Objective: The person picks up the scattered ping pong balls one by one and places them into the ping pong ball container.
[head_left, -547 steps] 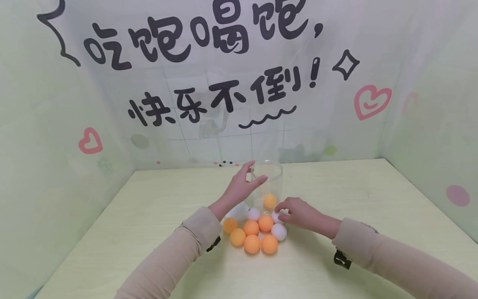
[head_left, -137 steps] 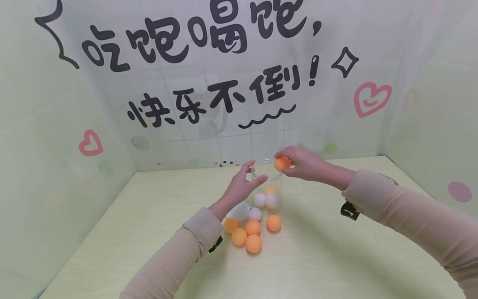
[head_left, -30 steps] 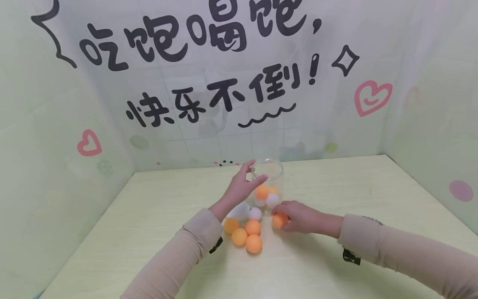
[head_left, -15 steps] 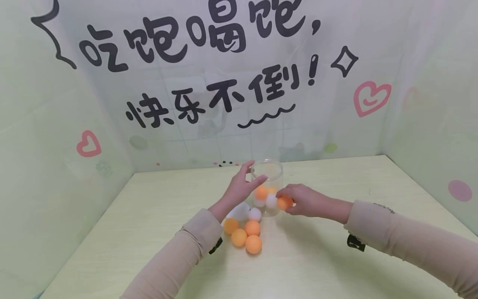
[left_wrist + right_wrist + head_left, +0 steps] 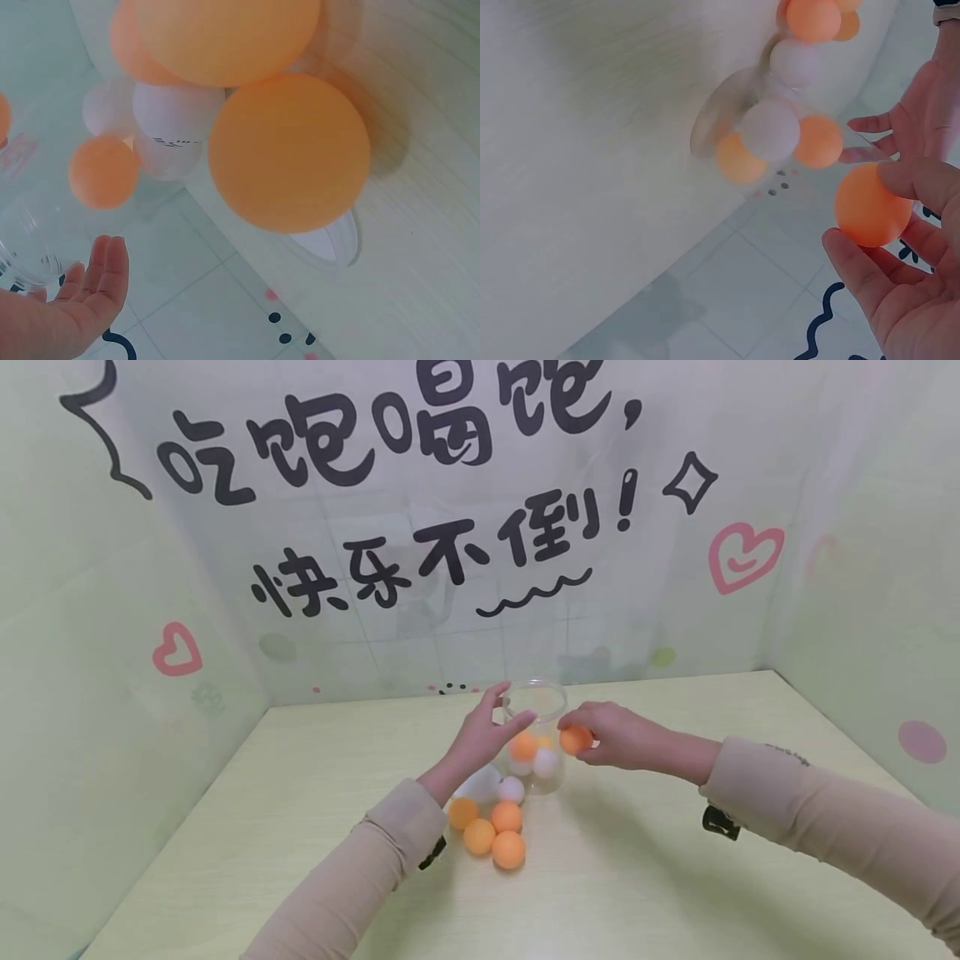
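A clear cylindrical jar [image 5: 555, 720] stands upright on the table, with several orange and white ping-pong balls inside, such as a white ball [image 5: 546, 763]. My left hand [image 5: 483, 731] holds the jar near its rim, thumb in front and fingers behind. Beside the jar's right wall, my right hand [image 5: 618, 737] pinches an orange ping-pong ball [image 5: 871, 206] between thumb and fingers, raised off the table and below rim height. In front of the jar lie several loose orange balls [image 5: 508, 850] and a white ball [image 5: 511, 791].
A white, round-edged flat piece [image 5: 480, 783] lies left of the jar, partly hidden by the left forearm. The pale wooden table [image 5: 675, 893] meets a printed curtain [image 5: 420, 652] at the back, with more curtain on both sides.
Since 4.6 s ago, another orange ball has gone into the jar. Over the last second my right hand has lifted one more from the table beside the jar; my left hand stays put.
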`<state>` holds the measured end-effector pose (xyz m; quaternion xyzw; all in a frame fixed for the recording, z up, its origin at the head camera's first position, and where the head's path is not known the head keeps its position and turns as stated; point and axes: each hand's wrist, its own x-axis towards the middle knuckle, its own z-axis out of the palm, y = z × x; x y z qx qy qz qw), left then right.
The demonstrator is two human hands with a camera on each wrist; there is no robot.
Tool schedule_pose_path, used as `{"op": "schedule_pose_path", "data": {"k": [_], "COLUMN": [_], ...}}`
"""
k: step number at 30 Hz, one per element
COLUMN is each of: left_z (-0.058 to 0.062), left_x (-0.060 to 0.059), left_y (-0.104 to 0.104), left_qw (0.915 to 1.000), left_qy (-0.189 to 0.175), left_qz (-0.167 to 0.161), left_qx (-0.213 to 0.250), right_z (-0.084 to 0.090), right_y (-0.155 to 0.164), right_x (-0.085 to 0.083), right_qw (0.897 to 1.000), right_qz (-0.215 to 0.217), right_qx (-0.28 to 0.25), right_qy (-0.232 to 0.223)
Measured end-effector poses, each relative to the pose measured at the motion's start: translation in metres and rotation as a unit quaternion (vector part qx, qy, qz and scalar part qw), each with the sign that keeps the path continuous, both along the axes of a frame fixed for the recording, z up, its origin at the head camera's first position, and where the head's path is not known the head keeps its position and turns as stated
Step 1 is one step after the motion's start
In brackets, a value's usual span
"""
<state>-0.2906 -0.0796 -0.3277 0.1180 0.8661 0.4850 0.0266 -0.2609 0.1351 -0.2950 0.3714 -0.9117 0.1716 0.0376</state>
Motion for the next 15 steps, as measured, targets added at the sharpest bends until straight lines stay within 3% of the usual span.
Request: {"op": "schedule_pose_path", "data": {"k": [15], "left_z": [0.001], "left_x": [0.001], "left_y": [0.0], "left_qw": [1.0], "left_qy": [-0.006], "left_qz": [-0.001], "left_qx": [0.001], "right_z": [0.023], "right_y": [0.0], "right_x": [-0.003], "right_qw": [0.999], "right_qz": [-0.035], "right_qx": [0.004], "right_qy": [0.006]}}
